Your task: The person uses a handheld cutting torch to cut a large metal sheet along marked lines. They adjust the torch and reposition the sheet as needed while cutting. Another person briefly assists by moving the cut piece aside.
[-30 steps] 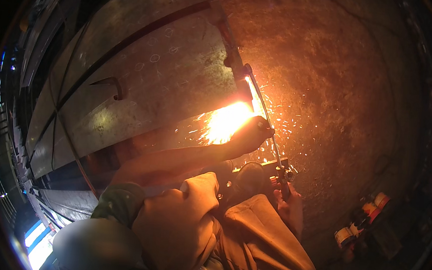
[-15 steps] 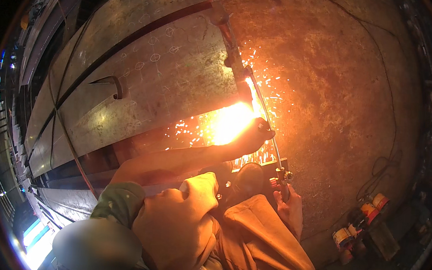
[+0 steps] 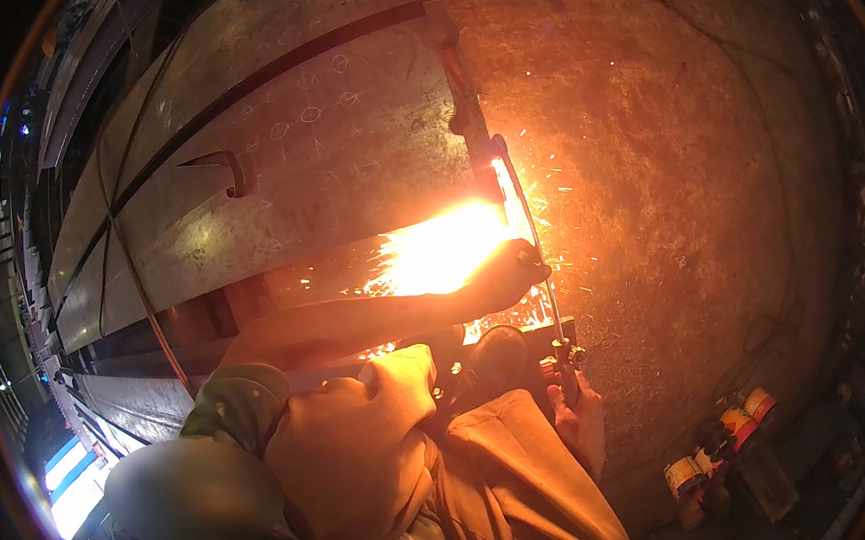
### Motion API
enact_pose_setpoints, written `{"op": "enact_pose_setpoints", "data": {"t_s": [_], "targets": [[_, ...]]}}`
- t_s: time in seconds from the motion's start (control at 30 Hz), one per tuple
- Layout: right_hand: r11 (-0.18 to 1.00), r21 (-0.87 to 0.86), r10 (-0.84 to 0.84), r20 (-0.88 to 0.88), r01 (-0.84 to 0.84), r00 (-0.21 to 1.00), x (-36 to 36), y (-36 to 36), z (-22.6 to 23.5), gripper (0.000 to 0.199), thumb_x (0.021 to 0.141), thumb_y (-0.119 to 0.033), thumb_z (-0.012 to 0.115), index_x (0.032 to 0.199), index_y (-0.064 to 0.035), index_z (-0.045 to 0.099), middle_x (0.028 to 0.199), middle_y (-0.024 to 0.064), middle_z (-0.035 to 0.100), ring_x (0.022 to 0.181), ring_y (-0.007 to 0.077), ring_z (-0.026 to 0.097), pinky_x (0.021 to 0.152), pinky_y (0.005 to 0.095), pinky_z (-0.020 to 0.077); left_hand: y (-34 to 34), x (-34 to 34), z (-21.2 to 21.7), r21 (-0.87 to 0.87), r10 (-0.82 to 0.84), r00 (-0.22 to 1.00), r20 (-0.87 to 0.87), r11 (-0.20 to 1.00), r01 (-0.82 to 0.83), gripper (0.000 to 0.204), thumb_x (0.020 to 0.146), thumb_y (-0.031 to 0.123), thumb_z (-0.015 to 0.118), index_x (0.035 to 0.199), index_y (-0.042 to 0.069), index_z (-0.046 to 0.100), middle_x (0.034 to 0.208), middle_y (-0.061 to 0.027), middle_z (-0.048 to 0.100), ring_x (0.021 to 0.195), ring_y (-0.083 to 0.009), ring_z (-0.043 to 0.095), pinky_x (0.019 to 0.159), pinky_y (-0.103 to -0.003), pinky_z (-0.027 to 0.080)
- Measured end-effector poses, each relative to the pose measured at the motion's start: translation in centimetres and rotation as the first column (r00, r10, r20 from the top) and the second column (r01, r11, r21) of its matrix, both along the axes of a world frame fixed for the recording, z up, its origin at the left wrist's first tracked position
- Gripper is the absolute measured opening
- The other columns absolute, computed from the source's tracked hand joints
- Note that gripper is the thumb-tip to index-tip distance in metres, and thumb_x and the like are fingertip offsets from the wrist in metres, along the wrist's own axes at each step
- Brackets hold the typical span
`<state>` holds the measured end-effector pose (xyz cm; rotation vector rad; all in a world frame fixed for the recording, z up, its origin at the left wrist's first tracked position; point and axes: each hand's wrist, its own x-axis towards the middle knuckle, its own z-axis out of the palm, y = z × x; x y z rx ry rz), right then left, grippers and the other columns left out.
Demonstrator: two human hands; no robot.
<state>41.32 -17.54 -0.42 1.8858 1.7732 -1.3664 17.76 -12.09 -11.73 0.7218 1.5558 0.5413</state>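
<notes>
At the near end of the cutting torch (image 3: 530, 237), your right hand (image 3: 577, 421) is wrapped around its valve body, low and right of centre. Your left hand (image 3: 513, 271) is further up, curled against the thin tube to steady it; glare hides whether the fingers close fully. The torch runs up and left from there to its tip at the right edge of the big grey steel plate (image 3: 290, 150), which is marked with chalk circles. The flame (image 3: 444, 251) burns white-orange just left of your left hand, and sparks (image 3: 549, 178) scatter right over the rusty floor (image 3: 679, 187).

You look to be mid-cut along the plate's near-right edge. The next move, as I judge it, calls for a slow, even travel, tip height constant, your left hand kept out of the spray. A curved hook (image 3: 224, 167) lies on the plate, far left of the cut. Small cans (image 3: 732, 431) stand on the floor, near right, well apart.
</notes>
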Motion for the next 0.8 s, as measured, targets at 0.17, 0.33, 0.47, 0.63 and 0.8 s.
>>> {"op": "enact_pose_setpoints", "data": {"t_s": [0.17,0.33,0.47,0.63,0.8], "targets": [[1.000,-0.002,-0.004,-0.004,0.004,1.000,-0.2,0.1,0.4,0.026,0.094,-0.020,0.066,0.113,-0.0039,0.063,0.091,0.0247,0.070,0.089,0.0437,0.069,0.072,0.0487,0.0509,-0.1,0.4,1.1,0.015,0.015,0.995,-0.100,1.000,-0.014,0.033,0.089,0.039,0.071,0.104,0.010,0.066,0.102,-0.0079,0.064,0.096,-0.0248,0.062,0.085,-0.042,0.050],[1.000,0.016,-0.009,-0.017,0.009,1.000,-0.3,-0.3,0.5,0.025,0.094,-0.021,0.066,0.112,-0.0040,0.063,0.089,0.0253,0.069,0.087,0.0448,0.069,0.071,0.0493,0.0505,-0.6,0.8,0.4,0.066,0.048,0.994,-0.103,0.997,-0.041,0.033,0.088,0.040,0.072,0.102,0.010,0.067,0.099,-0.0082,0.065,0.094,-0.0252,0.063,0.084,-0.042,0.050],[0.999,-0.046,-0.010,0.015,0.011,1.000,-1.1,0.3,1.6,0.025,0.094,-0.021,0.066,0.112,-0.0046,0.063,0.090,0.0249,0.070,0.089,0.0448,0.069,0.071,0.0491,0.0508,-0.8,1.0,-0.3,0.101,0.053,0.991,-0.126,0.994,-0.041,0.032,0.087,0.040,0.072,0.100,0.010,0.068,0.096,-0.0088,0.066,0.092,-0.0261,0.063,0.083,-0.042,0.050],[1.000,-0.015,0.015,0.020,-0.015,1.000,-0.6,0.2,1.4,0.024,0.094,-0.021,0.066,0.112,-0.0047,0.063,0.091,0.0238,0.070,0.090,0.0422,0.070,0.072,0.0482,0.0512,-0.8,1.2,0.1,0.109,0.043,0.990,-0.138,0.994,-0.028,0.032,0.085,0.038,0.074,0.099,0.010,0.069,0.096,-0.0087,0.067,0.091,-0.0261,0.063,0.082,-0.041,0.050],[0.999,0.048,-0.020,-0.115,0.026,0.993,1.3,-0.9,-0.3,0.023,0.094,-0.021,0.067,0.110,-0.0043,0.064,0.091,0.0227,0.071,0.088,0.0392,0.071,0.072,0.0474,0.0513,-0.8,1.2,-0.4,0.113,0.059,0.994,-0.093,0.992,-0.049,0.033,0.086,0.037,0.074,0.100,0.007,0.068,0.095,-0.0098,0.066,0.089,-0.0257,0.063,0.082,-0.041,0.051]]}}
